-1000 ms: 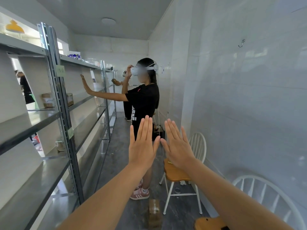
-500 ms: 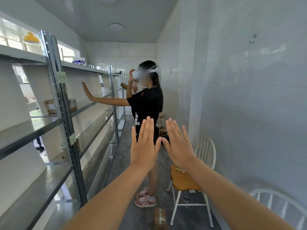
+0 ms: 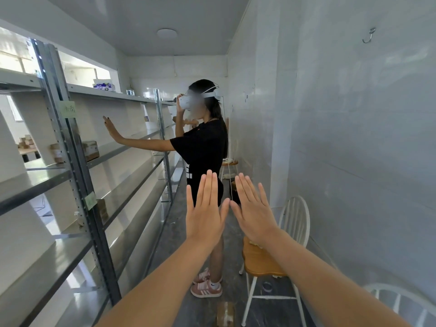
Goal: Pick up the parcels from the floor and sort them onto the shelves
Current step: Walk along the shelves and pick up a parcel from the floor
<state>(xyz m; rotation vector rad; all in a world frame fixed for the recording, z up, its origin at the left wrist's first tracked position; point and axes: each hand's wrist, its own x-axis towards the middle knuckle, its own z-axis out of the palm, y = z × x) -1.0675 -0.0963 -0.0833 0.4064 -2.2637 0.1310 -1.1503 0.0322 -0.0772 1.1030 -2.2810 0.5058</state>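
1. I hold both hands out flat in front of me, backs toward me, fingers straight and together: my left hand (image 3: 204,214) and my right hand (image 3: 253,212) are spread wide and grip nothing, thumbs nearly touching.
2. A brown taped parcel (image 3: 225,313) lies on the floor (image 3: 179,234) below my arms, just beside the front leg of a wooden-seated white chair (image 3: 264,258).
3. The metal shelves (image 3: 77,166) run along my left; a few parcels (image 3: 90,149) sit at the near end of a middle shelf.
4. A person in a headset (image 3: 203,147) stands in the aisle ahead, one palm raised toward the shelves.
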